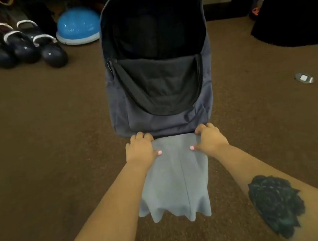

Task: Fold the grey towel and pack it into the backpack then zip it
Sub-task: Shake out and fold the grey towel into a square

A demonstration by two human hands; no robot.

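On the brown carpet floor (45, 134), black kettlebells (15, 48) and a blue half-dome balance trainer (77, 25) sit far left; dark blue fabric backpack (159, 80) lies unzipped; soft grey towel (177, 178), creased down the middle, hangs just before it, left hand (140, 148) and right hand (209, 137) each pinching a top corner.

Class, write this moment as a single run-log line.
left hand: gripping grey towel corner | right hand: gripping other corner | backpack: unzipped, open | towel: not packed

Floor layout, head view
Towel (176, 175) just before backpack (156, 60); kettlebells (15, 48) and dome (77, 26) behind-left.
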